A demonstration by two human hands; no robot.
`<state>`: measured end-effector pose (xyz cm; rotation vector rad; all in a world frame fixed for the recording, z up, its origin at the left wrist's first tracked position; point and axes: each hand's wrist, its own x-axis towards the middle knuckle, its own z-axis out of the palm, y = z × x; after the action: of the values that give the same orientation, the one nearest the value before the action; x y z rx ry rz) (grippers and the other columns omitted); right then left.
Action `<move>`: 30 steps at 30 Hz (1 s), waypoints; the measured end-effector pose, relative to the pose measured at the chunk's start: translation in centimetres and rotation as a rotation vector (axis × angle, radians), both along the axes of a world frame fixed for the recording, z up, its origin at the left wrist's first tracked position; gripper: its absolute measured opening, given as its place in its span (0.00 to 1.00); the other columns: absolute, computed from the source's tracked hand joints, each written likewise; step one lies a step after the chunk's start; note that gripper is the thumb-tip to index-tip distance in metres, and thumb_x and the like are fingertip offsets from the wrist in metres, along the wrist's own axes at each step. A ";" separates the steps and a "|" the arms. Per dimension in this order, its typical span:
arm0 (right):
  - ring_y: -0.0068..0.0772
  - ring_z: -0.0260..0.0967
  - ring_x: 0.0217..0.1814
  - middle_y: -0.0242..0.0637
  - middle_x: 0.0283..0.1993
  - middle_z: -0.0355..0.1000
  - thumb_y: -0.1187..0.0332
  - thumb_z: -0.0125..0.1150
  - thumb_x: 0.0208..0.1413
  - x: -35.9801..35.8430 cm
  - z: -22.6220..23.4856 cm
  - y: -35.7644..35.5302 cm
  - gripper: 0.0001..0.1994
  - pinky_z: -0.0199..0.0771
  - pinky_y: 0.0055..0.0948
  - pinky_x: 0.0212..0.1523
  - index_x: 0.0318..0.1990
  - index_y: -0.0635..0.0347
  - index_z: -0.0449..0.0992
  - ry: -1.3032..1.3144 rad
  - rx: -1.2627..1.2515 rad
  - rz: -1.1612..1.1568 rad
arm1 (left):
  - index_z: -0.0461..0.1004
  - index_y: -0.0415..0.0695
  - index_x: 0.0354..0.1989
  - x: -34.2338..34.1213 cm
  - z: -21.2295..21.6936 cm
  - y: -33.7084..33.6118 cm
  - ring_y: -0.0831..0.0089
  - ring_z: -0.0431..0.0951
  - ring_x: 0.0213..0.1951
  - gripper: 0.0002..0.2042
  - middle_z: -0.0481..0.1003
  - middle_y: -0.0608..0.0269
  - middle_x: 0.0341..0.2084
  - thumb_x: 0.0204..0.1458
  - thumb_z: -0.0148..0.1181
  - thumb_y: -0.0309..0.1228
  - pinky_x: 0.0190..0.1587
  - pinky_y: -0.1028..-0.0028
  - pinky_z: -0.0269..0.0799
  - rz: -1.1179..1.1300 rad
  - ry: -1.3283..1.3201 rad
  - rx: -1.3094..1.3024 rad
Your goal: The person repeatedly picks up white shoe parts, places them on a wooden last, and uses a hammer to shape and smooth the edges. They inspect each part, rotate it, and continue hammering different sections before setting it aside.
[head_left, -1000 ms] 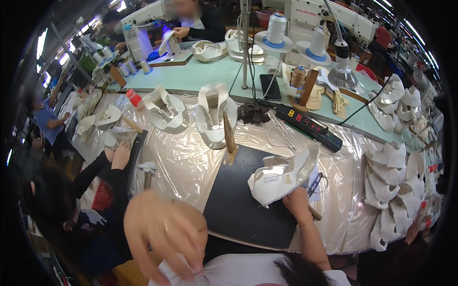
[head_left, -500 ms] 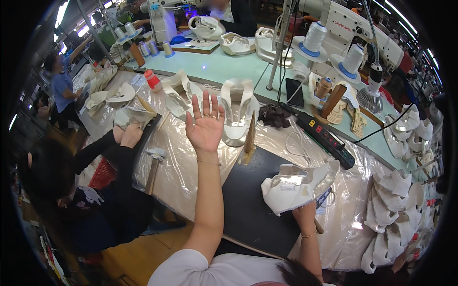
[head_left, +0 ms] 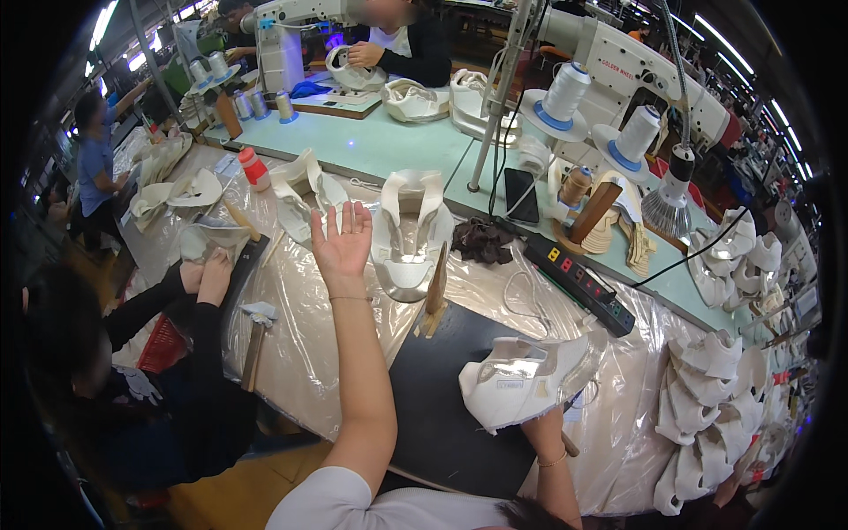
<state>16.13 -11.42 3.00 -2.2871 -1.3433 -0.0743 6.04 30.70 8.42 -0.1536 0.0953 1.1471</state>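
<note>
My left hand [head_left: 343, 243] is raised, palm up and fingers spread a little, holding nothing. Just beyond it on the plastic-covered table are a white shoe upper [head_left: 411, 276] and another white upper [head_left: 296, 190]. At the lower right my right hand [head_left: 542, 431] grips a white shoe upper [head_left: 508, 393] from below. That upper is tilted over the black work board [head_left: 433, 380], and most of my right fingers are hidden behind it. A wooden handle [head_left: 570, 444] shows beside this hand; whether I hold it, I cannot tell.
A pointed wooden peg [head_left: 435, 287] stands at the board's far edge. Stacked white uppers [head_left: 702, 389] lie at right, near a black power strip [head_left: 583, 287]. On the left a co-worker's hands [head_left: 212, 276] work on a white piece; a hammer [head_left: 256, 340] lies nearby.
The whole view has shifted, so the table appears lower and further left. My left fingers have curled slightly. Across the table, a person's hand now shows on a white upper.
</note>
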 end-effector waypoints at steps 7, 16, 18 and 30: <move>0.52 0.71 0.51 0.43 0.47 0.76 0.64 0.66 0.46 0.0 -1.5 -0.8 0.18 0.69 0.48 0.52 0.46 0.57 0.78 0.004 -0.029 -0.001 | 0.46 0.49 0.71 0.0 1.4 -0.9 0.55 0.57 0.63 0.47 0.50 0.58 0.66 0.46 0.72 0.35 0.61 0.56 0.63 -0.057 0.085 -0.017; 0.51 0.71 0.53 0.42 0.48 0.76 0.63 0.66 0.47 0.0 -2.4 -1.5 0.19 0.67 0.48 0.55 0.48 0.56 0.78 0.057 -0.048 -0.032 | 0.43 0.48 0.72 0.5 1.9 -1.5 0.57 0.57 0.62 0.47 0.47 0.58 0.68 0.47 0.71 0.33 0.61 0.56 0.63 -0.065 0.113 -0.043; 0.51 0.71 0.53 0.42 0.47 0.76 0.63 0.66 0.47 0.0 -2.2 -1.4 0.18 0.67 0.47 0.54 0.47 0.56 0.78 0.037 -0.047 -0.021 | 0.47 0.48 0.71 0.7 1.9 -1.5 0.55 0.57 0.64 0.45 0.49 0.56 0.67 0.47 0.71 0.31 0.61 0.54 0.62 -0.071 0.099 -0.067; 0.52 0.70 0.53 0.42 0.48 0.76 0.63 0.66 0.47 0.0 -2.4 -1.6 0.18 0.67 0.48 0.54 0.47 0.56 0.78 0.045 -0.070 -0.039 | 0.46 0.47 0.71 1.1 1.8 -1.7 0.56 0.57 0.63 0.44 0.50 0.56 0.67 0.49 0.69 0.32 0.60 0.54 0.63 -0.081 0.128 -0.050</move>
<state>16.13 -12.99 0.57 -2.3586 -1.2977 0.0117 7.09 28.99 10.24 -0.1196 0.2417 1.0737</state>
